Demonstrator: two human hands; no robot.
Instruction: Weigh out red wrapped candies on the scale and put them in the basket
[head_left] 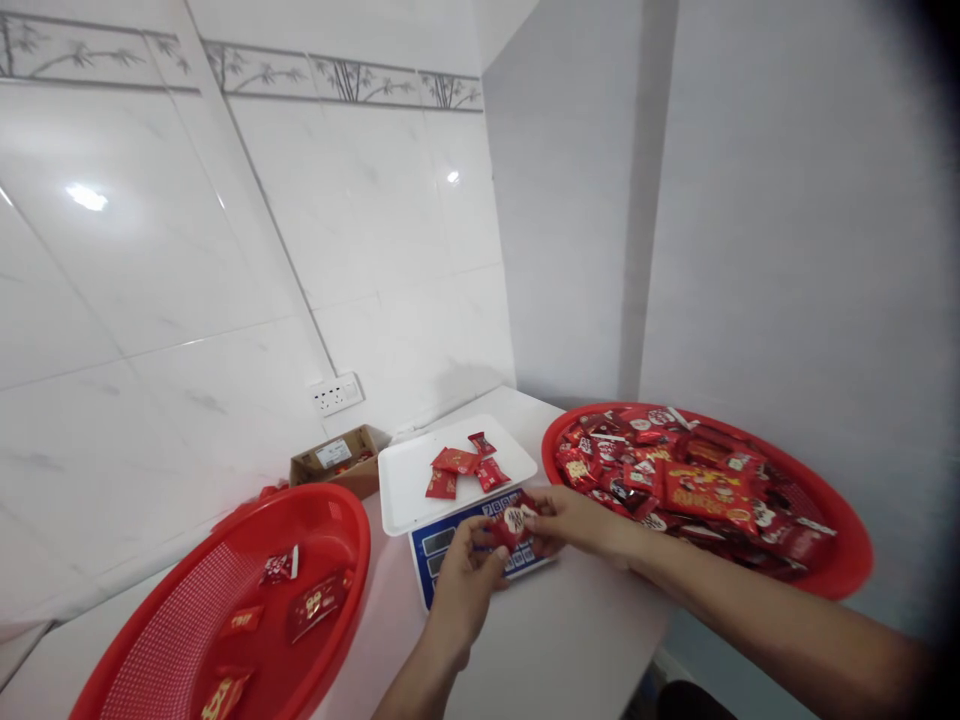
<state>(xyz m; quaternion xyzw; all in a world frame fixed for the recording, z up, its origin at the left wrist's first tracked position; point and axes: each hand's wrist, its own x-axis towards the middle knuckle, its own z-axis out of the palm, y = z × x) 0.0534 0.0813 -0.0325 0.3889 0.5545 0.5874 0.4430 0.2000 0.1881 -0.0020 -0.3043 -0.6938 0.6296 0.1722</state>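
Note:
A small dark-red snack packet with a pale label is held between both hands, in front of the scale's keypad. My left hand pinches its left side, and my right hand grips its right side. Behind them is a digital weighing scale with a blue panel, partly covered by my hands. On its white tray lie several red packets. To the right, a red basket is heaped with red snack packets. At the left, another red basket holds several scattered packets.
An open cardboard box stands behind the left basket, against the tiled wall. A wall socket sits above it. The white table runs into the corner, its front edge at the lower right.

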